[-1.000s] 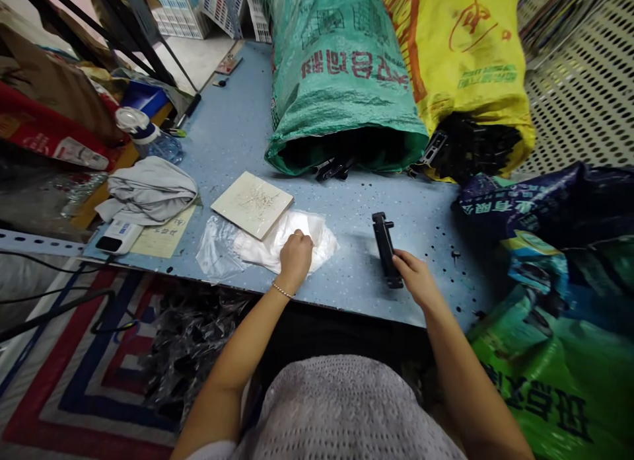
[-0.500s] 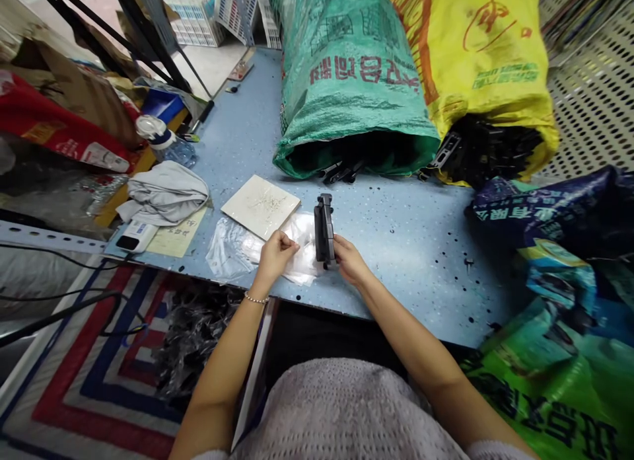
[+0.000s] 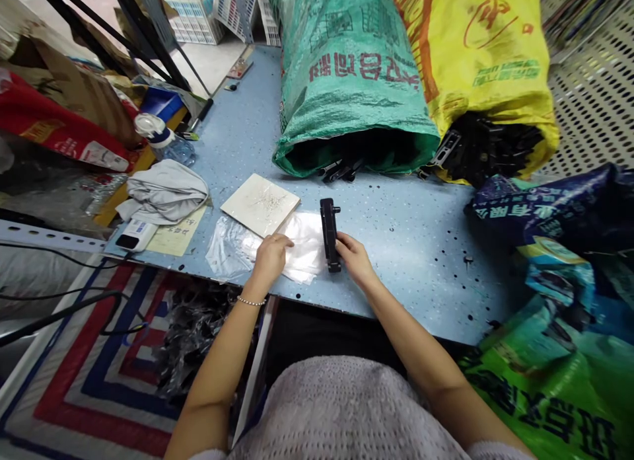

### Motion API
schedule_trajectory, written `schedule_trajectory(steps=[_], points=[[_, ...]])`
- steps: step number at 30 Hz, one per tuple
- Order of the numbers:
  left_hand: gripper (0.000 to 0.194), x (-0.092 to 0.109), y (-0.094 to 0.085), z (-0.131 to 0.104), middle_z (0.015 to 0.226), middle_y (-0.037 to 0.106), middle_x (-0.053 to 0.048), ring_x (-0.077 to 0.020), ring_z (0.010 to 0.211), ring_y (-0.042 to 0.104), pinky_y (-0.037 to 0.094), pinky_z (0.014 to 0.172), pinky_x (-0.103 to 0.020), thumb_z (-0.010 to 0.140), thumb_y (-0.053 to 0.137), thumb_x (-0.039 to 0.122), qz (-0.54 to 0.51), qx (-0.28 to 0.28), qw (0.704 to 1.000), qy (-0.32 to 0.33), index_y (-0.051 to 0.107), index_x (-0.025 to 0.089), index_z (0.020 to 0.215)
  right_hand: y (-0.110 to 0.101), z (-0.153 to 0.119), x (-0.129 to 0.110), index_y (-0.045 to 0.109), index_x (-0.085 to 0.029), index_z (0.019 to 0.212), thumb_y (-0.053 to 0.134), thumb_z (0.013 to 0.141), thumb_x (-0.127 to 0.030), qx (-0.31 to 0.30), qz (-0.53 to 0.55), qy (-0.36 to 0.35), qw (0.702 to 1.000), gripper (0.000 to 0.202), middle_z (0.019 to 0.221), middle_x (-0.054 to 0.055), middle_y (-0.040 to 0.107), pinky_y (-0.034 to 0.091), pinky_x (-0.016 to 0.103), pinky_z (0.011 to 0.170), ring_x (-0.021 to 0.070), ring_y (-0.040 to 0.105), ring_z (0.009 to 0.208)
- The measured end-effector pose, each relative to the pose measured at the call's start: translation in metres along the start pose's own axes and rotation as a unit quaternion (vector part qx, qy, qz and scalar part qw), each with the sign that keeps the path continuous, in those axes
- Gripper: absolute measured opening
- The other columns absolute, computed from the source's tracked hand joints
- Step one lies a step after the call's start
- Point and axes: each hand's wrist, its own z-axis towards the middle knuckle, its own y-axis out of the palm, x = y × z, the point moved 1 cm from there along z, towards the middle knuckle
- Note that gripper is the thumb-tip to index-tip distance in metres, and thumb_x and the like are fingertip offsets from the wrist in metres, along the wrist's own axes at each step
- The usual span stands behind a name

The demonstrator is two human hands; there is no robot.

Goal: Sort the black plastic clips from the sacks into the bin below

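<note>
My right hand [image 3: 352, 258] grips the near end of a long black plastic part [image 3: 329, 232], which lies lengthwise at the right edge of a clear plastic bag [image 3: 297, 245] on the blue table [image 3: 411, 242]. My left hand [image 3: 270, 258] pinches the bag's near left side, fingers closed on the film. A second crumpled clear bag [image 3: 225, 245] lies just left of it. A pale square tile [image 3: 260, 204] rests partly on the bags behind my left hand.
A green sack [image 3: 354, 83] and a yellow sack [image 3: 475, 70] lie open toward me, spilling several black parts [image 3: 341, 170]. Dark blue and green sacks [image 3: 555, 262] crowd the right. A grey cloth [image 3: 166, 192], paper, bottle [image 3: 161, 139] and small white device [image 3: 133, 234] sit at the left.
My right hand carried the black part from the table's right over to the clear bag. My left hand shifted from pressing the bag to pinching its edge.
</note>
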Motion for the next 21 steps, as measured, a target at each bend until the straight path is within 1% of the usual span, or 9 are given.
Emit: schedule_trajectory(steps=[2, 4, 6, 9, 11, 14, 17, 19, 21], points=[[0.042, -0.001, 0.004, 0.002, 0.121, 0.067, -0.01, -0.0241, 0.117, 0.06, 0.046, 0.107, -0.046, 0.079, 0.043, 0.003, 0.004, -0.009, 1.0, 0.014, 0.069, 0.018, 0.109, -0.005, -0.017, -0.007, 0.069, -0.018, 0.098, 0.067, 0.081, -0.046, -0.075, 0.023, 0.06, 0.995, 0.032, 0.086, 0.005, 0.071, 0.049, 0.027, 0.061, 0.017, 0.064, 0.072], [0.051, 0.001, 0.007, 0.002, 0.137, 0.058, -0.011, -0.0242, 0.129, 0.053, 0.043, 0.111, -0.046, 0.081, 0.045, 0.004, -0.03, -0.005, 0.999, 0.015, 0.06, 0.018, 0.128, -0.004, -0.032, -0.009, 0.067, -0.015, 0.094, 0.066, 0.083, -0.048, -0.18, 0.052, 0.162, 0.969, 0.034, 0.073, 0.006, 0.068, 0.044, 0.025, 0.047, 0.0152, 0.06, 0.055], [0.059, 0.008, 0.006, -0.002, 0.147, 0.049, -0.011, -0.0242, 0.137, 0.046, 0.042, 0.113, -0.046, 0.083, 0.045, 0.006, -0.054, -0.005, 0.998, 0.023, 0.049, 0.02, 0.14, 0.001, -0.037, -0.006, 0.064, -0.015, 0.103, 0.068, 0.082, -0.045, -0.231, 0.073, 0.22, 0.945, 0.038, 0.068, 0.005, 0.067, 0.039, 0.023, 0.039, 0.014, 0.057, 0.048], [0.07, 0.026, 0.004, -0.022, 0.158, 0.033, -0.011, -0.0246, 0.146, 0.033, 0.037, 0.117, -0.047, 0.087, 0.041, 0.005, -0.051, -0.014, 0.996, 0.076, 0.028, 0.024, 0.153, 0.013, -0.026, 0.003, 0.049, -0.019, 0.129, 0.068, 0.082, -0.039, -0.211, 0.099, 0.219, 0.947, 0.054, 0.073, 0.004, 0.067, 0.037, 0.021, 0.037, 0.0149, 0.059, 0.049], [0.075, 0.043, 0.008, -0.041, 0.16, 0.027, -0.011, -0.0243, 0.148, 0.027, 0.034, 0.119, -0.049, 0.088, 0.037, 0.003, -0.056, -0.059, 0.987, 0.135, 0.016, 0.026, 0.156, 0.022, -0.017, 0.008, 0.038, -0.024, 0.139, 0.065, 0.081, -0.033, -0.186, 0.085, 0.19, 0.96, 0.065, 0.073, 0.0, 0.065, 0.038, 0.022, 0.039, 0.0153, 0.058, 0.05], [0.076, 0.068, 0.01, -0.069, 0.159, 0.029, -0.012, -0.0248, 0.147, 0.031, 0.036, 0.118, -0.049, 0.089, 0.037, 0.002, -0.082, -0.114, 0.976, 0.168, 0.014, 0.026, 0.157, 0.036, -0.018, 0.007, 0.046, -0.024, 0.134, 0.061, 0.08, -0.024, -0.129, -0.028, 0.082, 0.988, 0.056, 0.076, -0.002, 0.063, 0.047, 0.026, 0.054, 0.0154, 0.058, 0.062], [0.061, 0.087, -0.018, -0.096, 0.142, 0.049, -0.013, -0.0254, 0.131, 0.05, 0.047, 0.108, -0.046, 0.091, 0.052, 0.014, -0.084, -0.11, 0.982, 0.127, 0.037, 0.026, 0.149, 0.049, -0.047, -0.001, 0.06, -0.02, 0.11, 0.059, 0.083, -0.022, -0.15, -0.148, -0.017, 0.977, 0.027, 0.088, 0.001, 0.065, 0.05, 0.031, 0.074, 0.0175, 0.06, 0.082], [0.047, 0.092, -0.053, -0.119, 0.126, 0.06, -0.01, -0.0231, 0.116, 0.059, 0.052, 0.1, -0.04, 0.09, 0.058, 0.022, -0.073, -0.129, 0.986, 0.073, 0.055, 0.029, 0.136, 0.054, -0.07, -0.008, 0.063, -0.019, 0.105, 0.06, 0.087, -0.026, -0.272, -0.131, 0.003, 0.953, 0.02, 0.094, 0.003, 0.068, 0.051, 0.033, 0.08, 0.0179, 0.062, 0.086], [0.035, 0.08, -0.088, -0.143, 0.117, 0.065, -0.006, -0.0216, 0.108, 0.063, 0.053, 0.095, -0.036, 0.09, 0.059, 0.027, -0.063, -0.181, 0.981, -0.011, 0.065, 0.034, 0.123, 0.055, -0.085, -0.014, 0.063, -0.02, 0.112, 0.061, 0.089, -0.032, -0.387, -0.054, 0.078, 0.917, 0.026, 0.1, 0.006, 0.07, 0.053, 0.035, 0.08, 0.0176, 0.065, 0.086]])
